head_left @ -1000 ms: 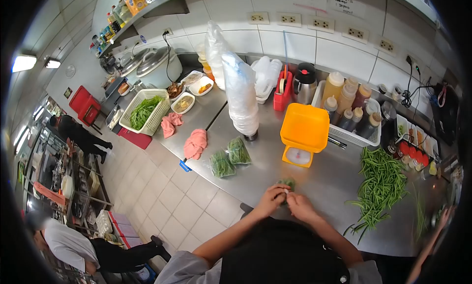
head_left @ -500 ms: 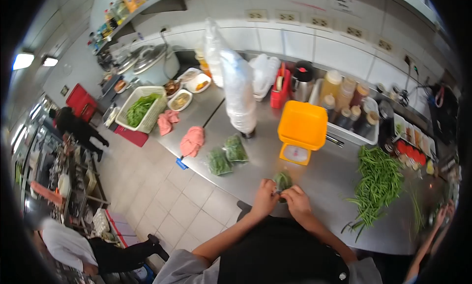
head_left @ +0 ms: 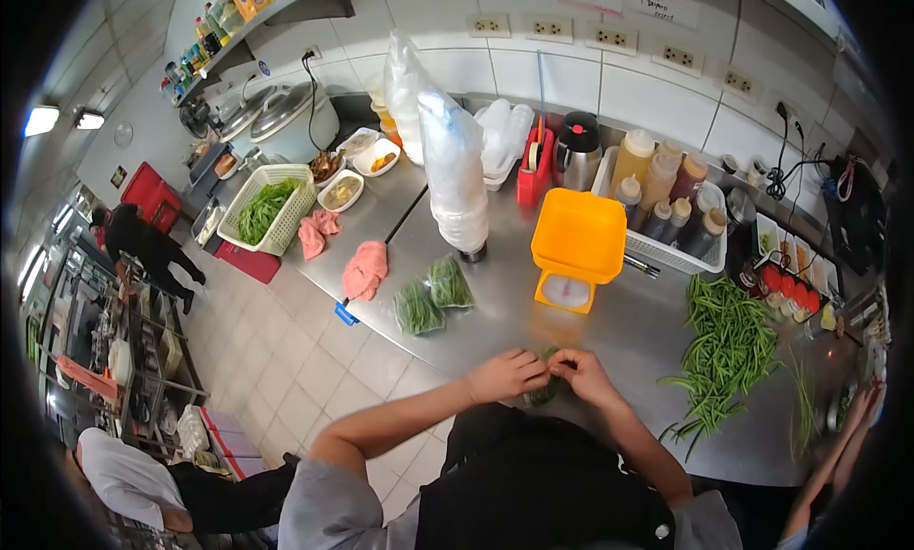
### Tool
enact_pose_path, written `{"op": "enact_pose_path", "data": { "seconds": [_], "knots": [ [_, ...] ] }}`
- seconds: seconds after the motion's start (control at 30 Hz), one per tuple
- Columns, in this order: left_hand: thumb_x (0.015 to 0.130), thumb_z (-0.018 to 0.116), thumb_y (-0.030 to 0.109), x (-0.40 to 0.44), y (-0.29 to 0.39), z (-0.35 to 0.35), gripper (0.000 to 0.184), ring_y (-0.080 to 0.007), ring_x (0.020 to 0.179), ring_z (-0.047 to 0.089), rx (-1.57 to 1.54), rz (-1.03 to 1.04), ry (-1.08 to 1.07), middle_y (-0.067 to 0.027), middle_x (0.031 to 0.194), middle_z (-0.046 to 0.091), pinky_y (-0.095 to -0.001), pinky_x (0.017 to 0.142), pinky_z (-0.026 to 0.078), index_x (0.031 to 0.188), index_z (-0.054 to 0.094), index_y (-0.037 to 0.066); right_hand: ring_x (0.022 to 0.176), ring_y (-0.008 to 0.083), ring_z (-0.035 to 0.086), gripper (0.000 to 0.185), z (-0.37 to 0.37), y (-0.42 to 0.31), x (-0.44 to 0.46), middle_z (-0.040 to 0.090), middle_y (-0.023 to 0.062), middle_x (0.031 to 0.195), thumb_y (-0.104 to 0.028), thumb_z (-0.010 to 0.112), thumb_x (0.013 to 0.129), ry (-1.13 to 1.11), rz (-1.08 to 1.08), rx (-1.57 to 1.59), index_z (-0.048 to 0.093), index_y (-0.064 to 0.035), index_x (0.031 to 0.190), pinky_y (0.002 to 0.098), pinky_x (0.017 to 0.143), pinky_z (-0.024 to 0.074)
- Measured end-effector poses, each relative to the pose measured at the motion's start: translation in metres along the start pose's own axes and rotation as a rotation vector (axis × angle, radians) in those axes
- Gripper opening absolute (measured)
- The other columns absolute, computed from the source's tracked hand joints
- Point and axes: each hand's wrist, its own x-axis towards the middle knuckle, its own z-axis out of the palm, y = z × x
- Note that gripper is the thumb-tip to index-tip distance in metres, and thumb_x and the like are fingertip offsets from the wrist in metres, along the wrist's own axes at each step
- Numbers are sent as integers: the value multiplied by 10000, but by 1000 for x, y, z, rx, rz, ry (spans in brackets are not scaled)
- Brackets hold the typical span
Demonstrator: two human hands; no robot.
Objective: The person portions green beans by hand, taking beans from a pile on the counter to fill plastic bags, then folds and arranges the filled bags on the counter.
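At the steel counter's front edge, a small clear plastic bag of cut green vegetables (head_left: 543, 390) is between my hands, its upper part mostly hidden by my fingers. My left hand (head_left: 514, 373) is closed with its fingers pinched at the bag's top. From the other side, my right hand (head_left: 583, 375) pinches the same bag top. Two filled bags lie to the left, a nearer bag (head_left: 417, 308) and a farther bag (head_left: 449, 281). Beyond my hands stands a yellow kitchen scale (head_left: 577, 236) with a tray on top.
Long green beans (head_left: 728, 350) are heaped at right. Behind are a white basket of sauce bottles (head_left: 700, 255), a steel thermos (head_left: 578, 150) and a wrapped cup stack (head_left: 455, 174). Pink cloths (head_left: 367, 270) and a basket of leafy greens (head_left: 271, 212) sit left. A co-worker's arms (head_left: 843, 455) show at right.
My left hand has shifted slightly, its elbow swinging outward to the left. My fingers have moved up and closer together at the bag's top. The view has shifted a little.
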Motion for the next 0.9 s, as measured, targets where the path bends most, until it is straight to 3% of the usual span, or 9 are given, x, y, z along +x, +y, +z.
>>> {"op": "enact_pose_path", "data": {
  "seconds": [0.07, 0.3, 0.4, 0.47, 0.5, 0.57, 0.67, 0.8, 0.9],
  "knots": [
    [796, 612, 169, 5, -11, -1, 232, -171, 1008, 552, 34, 207, 57, -2, 1026, 541, -308, 865, 472, 1024, 647, 136, 806, 67, 565, 97, -1, 7, 2, 683, 11, 867, 14, 626, 926, -91, -32, -36, 688, -20, 993, 245, 753, 476],
    [794, 611, 177, 13, -13, -6, 213, -184, 1049, 551, -88, 299, -17, -12, 1042, 548, -325, 905, 461, 997, 652, 132, 888, 110, 602, 242, 6, 30, -4, 664, 50, 954, 56, 542, 956, -160, 24, 243, 566, -34, 1179, 263, 820, 474],
    [776, 644, 176, 4, -4, 4, 204, -227, 1043, 561, -218, 26, -58, -41, 1024, 558, -350, 914, 460, 972, 643, 120, 889, 129, 619, 244, 9, 4, -12, 662, 77, 935, 40, 515, 976, -69, 98, 302, 532, -30, 1210, 268, 792, 511],
    [784, 675, 141, -5, 3, 11, 176, -296, 980, 580, -387, -342, -66, -91, 980, 572, -401, 866, 474, 946, 627, 91, 811, 137, 630, 178, 12, -2, -17, 662, 92, 945, -37, 510, 1008, 102, 113, 331, 528, -20, 1184, 275, 721, 547],
    [784, 675, 141, -6, 10, 12, 176, -296, 980, 580, -384, -341, -67, -91, 980, 572, -401, 866, 474, 946, 627, 91, 811, 137, 630, 178, 12, -5, -18, 662, 92, 945, -37, 510, 1008, 101, 110, 333, 528, -20, 1184, 275, 721, 547],
    [809, 674, 108, -3, 27, 11, 139, -356, 903, 586, -572, -798, 105, -137, 936, 577, -442, 804, 482, 920, 607, 60, 737, 133, 632, 182, 13, -12, -22, 674, 117, 941, -69, 517, 1012, 18, 133, 241, 519, 3, 1179, 277, 657, 562],
    [823, 662, 78, 13, 40, 2, 106, -379, 877, 591, -626, -1016, 146, -162, 870, 558, -467, 764, 493, 880, 592, 22, 662, 160, 673, 193, 23, -22, -15, 704, 151, 876, -76, 587, 973, 58, 105, 165, 529, 29, 1123, 285, 595, 574],
    [822, 661, 89, 9, 44, 15, 95, -378, 854, 601, -571, -986, 249, -156, 875, 586, -454, 763, 497, 874, 609, 29, 732, 190, 713, 166, 29, -35, -7, 702, 139, 848, -33, 592, 956, 42, 81, -94, 523, 27, 1095, 304, 610, 592],
    [857, 661, 136, 0, 43, 25, 115, -338, 788, 616, -572, -1060, 196, -154, 831, 600, -406, 748, 495, 903, 633, 35, 685, 189, 712, 190, 31, -22, 0, 705, 149, 806, -27, 615, 912, 20, 127, 11, 534, 43, 1068, 300, 604, 591]
  ]
}}
